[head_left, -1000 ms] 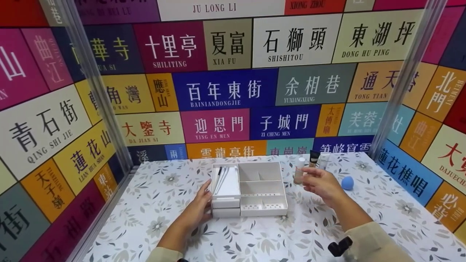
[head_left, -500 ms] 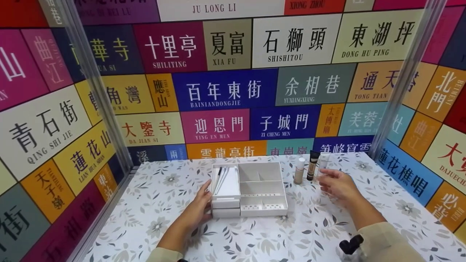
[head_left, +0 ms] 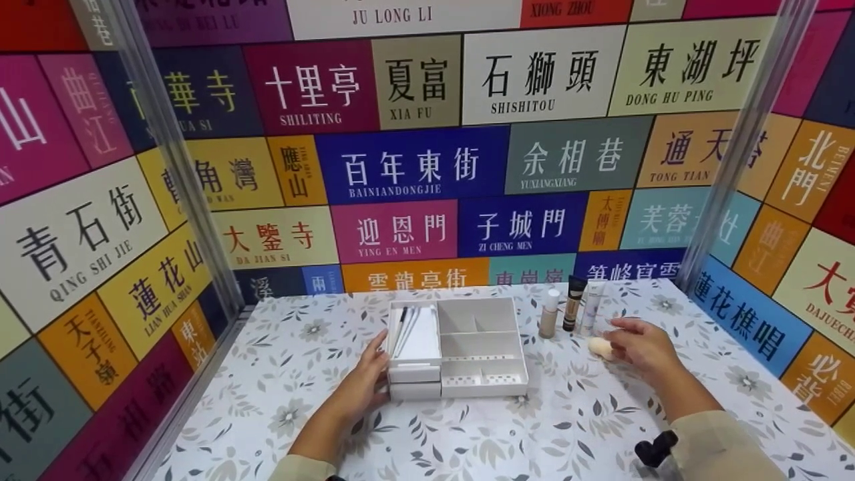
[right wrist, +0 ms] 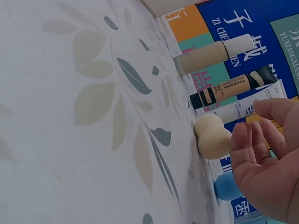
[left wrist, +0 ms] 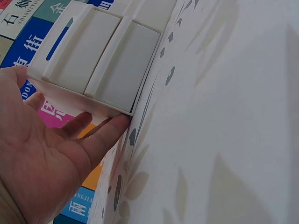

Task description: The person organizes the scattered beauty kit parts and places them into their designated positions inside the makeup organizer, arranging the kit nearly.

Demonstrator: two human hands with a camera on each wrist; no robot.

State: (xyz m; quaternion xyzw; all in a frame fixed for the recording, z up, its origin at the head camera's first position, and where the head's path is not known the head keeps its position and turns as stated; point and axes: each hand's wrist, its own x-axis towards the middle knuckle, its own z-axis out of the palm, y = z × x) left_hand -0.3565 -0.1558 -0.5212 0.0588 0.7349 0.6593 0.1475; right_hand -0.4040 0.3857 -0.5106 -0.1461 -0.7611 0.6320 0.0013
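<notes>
A white storage organizer [head_left: 484, 334] stands on the table, with two small drawers [left wrist: 124, 70] at its front left. Against its left side rests my left hand [head_left: 363, 377], fingers mostly straight and touching the box wall. My right hand [head_left: 644, 351], loosely bent and holding nothing, hovers beside a cream makeup sponge [right wrist: 212, 136]; whether the fingertips touch it I cannot tell. Just behind stand a foundation bottle [head_left: 549, 314] with a white cap, a black-and-tan tube [head_left: 572, 306] and a white tube [head_left: 591, 307]. A blue sponge [right wrist: 227, 187] shows only in the right wrist view.
Several thin brushes or pencils [head_left: 403, 327] lie in the organizer's left top section. Its right side has divided compartments [head_left: 477, 314]. A floral cloth [head_left: 481, 441] covers the table, and sign-printed walls [head_left: 421, 164] enclose it.
My right hand has left the foundation bottle and moved right, past the tubes. The bottle stands by itself, and the cream sponge has come into sight. My left hand has stayed put.
</notes>
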